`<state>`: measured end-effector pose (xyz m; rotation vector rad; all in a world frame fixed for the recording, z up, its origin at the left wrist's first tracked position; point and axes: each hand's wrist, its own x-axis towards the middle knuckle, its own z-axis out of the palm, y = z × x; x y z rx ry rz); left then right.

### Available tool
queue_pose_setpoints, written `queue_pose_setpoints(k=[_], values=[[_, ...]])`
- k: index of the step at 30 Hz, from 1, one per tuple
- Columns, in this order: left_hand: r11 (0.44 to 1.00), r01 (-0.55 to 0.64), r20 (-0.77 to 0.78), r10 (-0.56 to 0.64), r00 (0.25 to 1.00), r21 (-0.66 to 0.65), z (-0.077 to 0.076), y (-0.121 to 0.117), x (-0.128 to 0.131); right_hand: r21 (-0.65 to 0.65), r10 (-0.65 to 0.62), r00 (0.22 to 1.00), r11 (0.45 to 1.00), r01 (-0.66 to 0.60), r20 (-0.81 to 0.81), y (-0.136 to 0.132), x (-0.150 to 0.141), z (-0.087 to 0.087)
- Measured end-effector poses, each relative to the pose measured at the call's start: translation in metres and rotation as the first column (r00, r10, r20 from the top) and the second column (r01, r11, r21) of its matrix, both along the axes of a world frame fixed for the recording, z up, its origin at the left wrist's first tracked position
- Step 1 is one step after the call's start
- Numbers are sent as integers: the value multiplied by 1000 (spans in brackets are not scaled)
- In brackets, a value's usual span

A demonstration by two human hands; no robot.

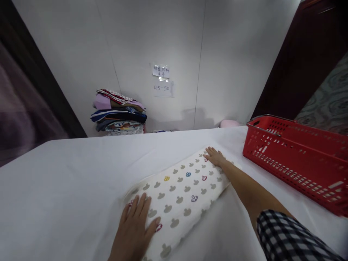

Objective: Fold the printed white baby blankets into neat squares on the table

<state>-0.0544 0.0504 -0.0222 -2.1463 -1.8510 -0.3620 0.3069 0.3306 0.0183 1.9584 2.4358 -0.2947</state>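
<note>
A white cloth printed with grey and a few coloured mushroom shapes lies folded into a long strip on the white-covered table. It runs slantwise from the near middle to the far right. My left hand rests flat on its near left end, fingers stretched out. At the cloth's far right end, my right hand lies with spread fingers on top of the fabric. Neither hand grips anything.
To the right stands a red plastic basket with metal handles. Behind the table's far edge rises a stack of folded clothes against the white wall. Two paper signs hang on the wall. A pink object shows behind the far edge.
</note>
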Motion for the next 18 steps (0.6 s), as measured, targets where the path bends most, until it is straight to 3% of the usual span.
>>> queue_pose_setpoints(k=[6, 10, 15, 18], values=[[1000, 13, 29, -13, 999, 1, 0, -1, 0, -9, -29, 998, 1000, 28, -60, 4, 8, -2], [999, 7, 79, -4, 997, -35, 7, 0, 3, 16, -148, 984, 988, 151, -99, -7, 40, 6], [998, -47, 196, 54, 979, -43, 26, -10, 10, -23, -301, 938, 953, 302, -173, -34, 97, 13], [998, 29, 246, -15, 969, -53, 43, -35, 20, -92, -365, 903, 931, 353, -228, -49, 116, 13]])
